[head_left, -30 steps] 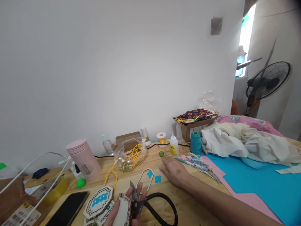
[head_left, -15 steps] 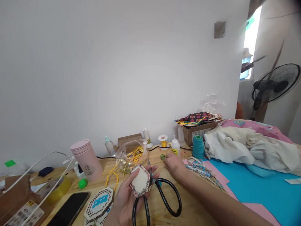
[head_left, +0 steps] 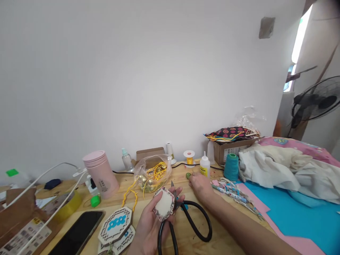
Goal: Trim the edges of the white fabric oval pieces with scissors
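A white plaque with a floral-patterned scalloped edge [head_left: 164, 204] lies against the fingers of my left hand [head_left: 148, 223], its thumb pressed on the edge. The same hand also holds black-handled scissors [head_left: 198, 224], with the blades pointing away past the plaque and the loops hanging below. My right hand [head_left: 199, 185] rests low on the table with its fingers drawn together. Beside its fingertips sits a small green rounded piece [head_left: 188, 175]. Whether the fingers pinch anything is hidden. Just behind this hand stands a glue bottle [head_left: 204, 165].
Left of my hands are octagonal wooden pieces [head_left: 116, 225], a phone [head_left: 77, 233] and a pink cup [head_left: 101, 175]. A plastic bag of golden bells [head_left: 143, 181] stands behind. Rightward are a teal thread cone [head_left: 231, 168], patterned strips [head_left: 233, 193], blue sheet [head_left: 294, 221] and white cloth [head_left: 276, 170].
The view has shifted slightly, so most things appear farther right. Both hands keep nearly the same pose, the left still with the plaque and scissors, the right beside the green piece.
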{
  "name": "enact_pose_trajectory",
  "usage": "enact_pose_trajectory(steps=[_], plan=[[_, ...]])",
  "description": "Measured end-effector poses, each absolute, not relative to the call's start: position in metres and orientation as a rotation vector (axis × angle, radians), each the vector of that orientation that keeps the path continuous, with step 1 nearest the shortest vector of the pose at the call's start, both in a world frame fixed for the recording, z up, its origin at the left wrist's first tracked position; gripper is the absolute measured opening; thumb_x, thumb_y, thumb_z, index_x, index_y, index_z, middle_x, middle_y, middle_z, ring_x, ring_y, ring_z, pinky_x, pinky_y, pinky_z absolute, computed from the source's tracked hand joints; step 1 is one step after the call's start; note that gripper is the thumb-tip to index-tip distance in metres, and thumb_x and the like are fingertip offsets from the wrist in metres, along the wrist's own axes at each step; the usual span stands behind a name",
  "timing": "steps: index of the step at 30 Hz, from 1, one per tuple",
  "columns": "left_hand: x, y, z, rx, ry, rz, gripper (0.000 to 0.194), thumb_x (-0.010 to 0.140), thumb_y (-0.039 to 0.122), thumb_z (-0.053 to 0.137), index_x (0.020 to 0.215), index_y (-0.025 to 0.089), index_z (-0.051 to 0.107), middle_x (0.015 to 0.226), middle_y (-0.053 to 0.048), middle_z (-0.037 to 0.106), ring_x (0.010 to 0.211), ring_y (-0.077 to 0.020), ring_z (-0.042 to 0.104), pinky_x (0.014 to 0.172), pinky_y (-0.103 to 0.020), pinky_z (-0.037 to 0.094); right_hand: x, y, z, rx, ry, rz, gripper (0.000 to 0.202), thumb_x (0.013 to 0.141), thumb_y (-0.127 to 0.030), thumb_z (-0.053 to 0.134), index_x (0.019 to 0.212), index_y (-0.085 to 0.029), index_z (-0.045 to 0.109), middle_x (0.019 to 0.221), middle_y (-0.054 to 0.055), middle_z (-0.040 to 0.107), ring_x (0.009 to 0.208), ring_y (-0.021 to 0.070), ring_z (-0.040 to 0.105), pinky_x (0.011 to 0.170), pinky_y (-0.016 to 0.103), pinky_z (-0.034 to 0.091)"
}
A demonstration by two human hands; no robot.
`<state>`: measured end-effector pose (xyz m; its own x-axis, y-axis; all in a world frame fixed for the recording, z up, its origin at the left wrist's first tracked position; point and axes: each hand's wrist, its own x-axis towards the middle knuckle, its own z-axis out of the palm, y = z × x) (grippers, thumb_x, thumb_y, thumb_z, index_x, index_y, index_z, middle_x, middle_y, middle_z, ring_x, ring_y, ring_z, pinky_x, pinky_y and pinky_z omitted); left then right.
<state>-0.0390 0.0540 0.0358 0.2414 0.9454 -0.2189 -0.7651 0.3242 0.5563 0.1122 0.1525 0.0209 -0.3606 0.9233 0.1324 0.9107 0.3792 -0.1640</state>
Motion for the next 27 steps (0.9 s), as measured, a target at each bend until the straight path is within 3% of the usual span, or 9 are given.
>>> enact_pose_trajectory(steps=[9,18,22,27], plan=[[-0.036,0.055,0.034,0.313,0.571,1.221,0.024,0.078,0.020,0.050,0.097,0.006,0.057,0.095,-0.017,0.066,0.091,-0.0264,0.061,0.037,-0.016,0.042,0.111,0.146,0.007,-1.547,-2.450,0.027,0.022,0.082,-0.009,0.037,0.087,-0.013,0.059,0.097,0.013,0.060,0.094,0.0231,0.053,0.072,0.029,0.039],[-0.040,0.053,0.035,0.288,0.536,1.226,0.033,0.077,0.019,0.052,0.108,0.009,0.050,0.101,-0.013,0.065,0.092,-0.0248,0.060,0.041,-0.017,0.045,0.168,0.132,0.018,-1.637,-2.228,0.083,0.020,0.083,-0.017,0.037,0.076,-0.016,0.056,0.079,0.007,0.063,0.072,0.0173,0.056,0.060,0.024,0.036],[-0.038,0.053,0.035,0.277,0.542,1.207,0.032,0.077,0.019,0.052,0.108,0.009,0.050,0.103,-0.013,0.064,0.089,-0.0243,0.061,0.040,-0.017,0.045,0.215,0.133,0.035,-1.732,-2.163,0.111,0.015,0.073,-0.015,0.045,0.061,-0.017,0.055,0.060,0.003,0.060,0.055,0.0142,0.052,0.049,0.022,0.030],[-0.038,0.052,0.038,0.300,0.548,1.192,0.033,0.078,0.019,0.050,0.109,0.008,0.048,0.104,-0.014,0.064,0.090,-0.0257,0.061,0.039,-0.017,0.045,0.242,0.139,0.046,-1.753,-2.177,0.167,0.011,0.060,-0.010,0.051,0.056,-0.018,0.057,0.056,0.000,0.059,0.052,0.0116,0.050,0.047,0.020,0.030]])
